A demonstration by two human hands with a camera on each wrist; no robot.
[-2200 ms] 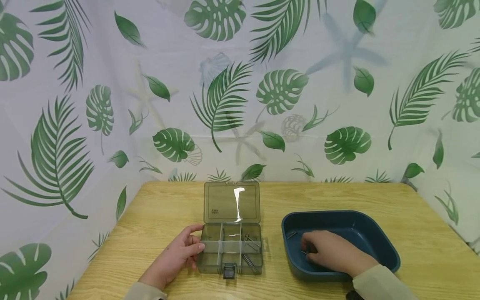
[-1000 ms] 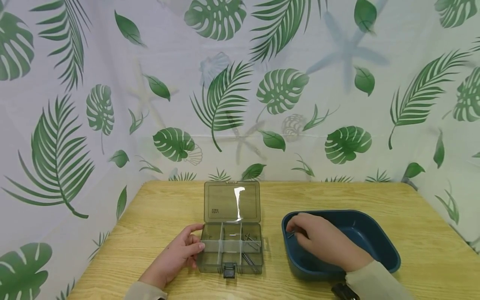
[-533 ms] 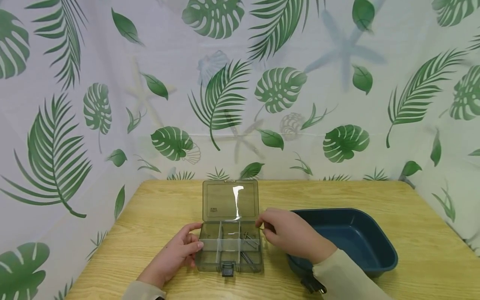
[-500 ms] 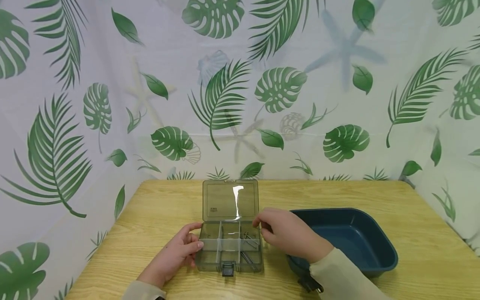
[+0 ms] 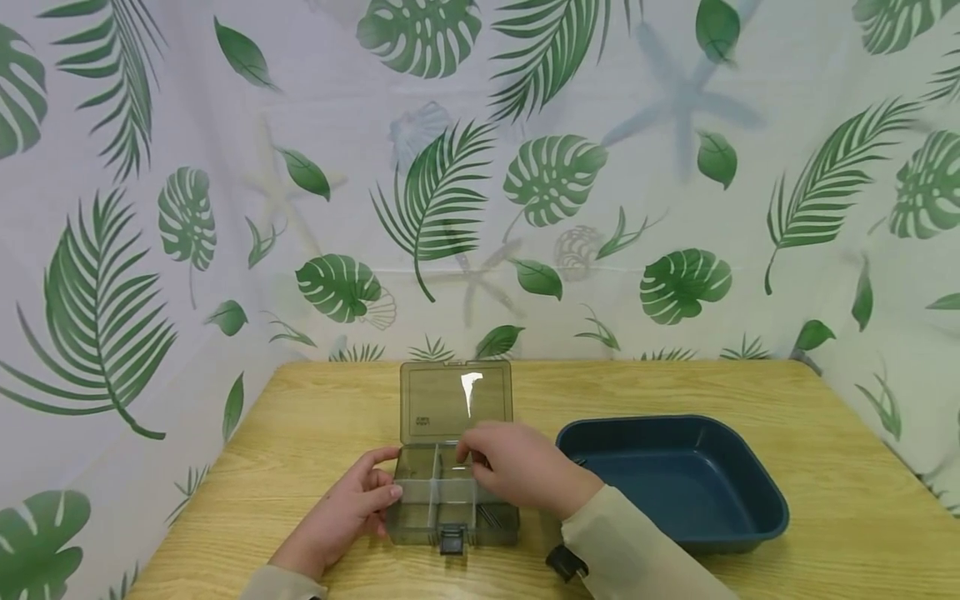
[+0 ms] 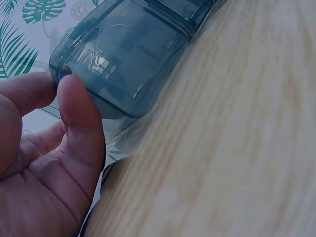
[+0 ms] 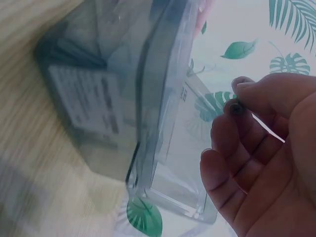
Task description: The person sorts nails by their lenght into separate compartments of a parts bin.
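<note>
A smoky clear compartment box (image 5: 411,518) stands on the table with its lid (image 5: 435,396) raised at the back. My left hand (image 5: 337,510) holds the box's left side, thumb and index finger at the edge in the left wrist view. Over the back middle compartment, my right hand (image 5: 525,471) pinches a small metal pin; its dark round end (image 7: 236,107) shows between thumb and fingertip in the right wrist view. Several thin metal pins (image 5: 489,517) lie in the front right compartment. My right hand covers the back right compartment in the head view.
A dark blue tray (image 5: 757,475) stands to the right of the box, with a small dark pin (image 5: 581,462) near its left wall. The wooden table (image 5: 337,400) is bordered by a leaf-patterned cloth (image 5: 600,325) at the back.
My right hand has left the tray and moved left, past the box's right edge, to above its back middle compartment. My left hand keeps its place on the box.
</note>
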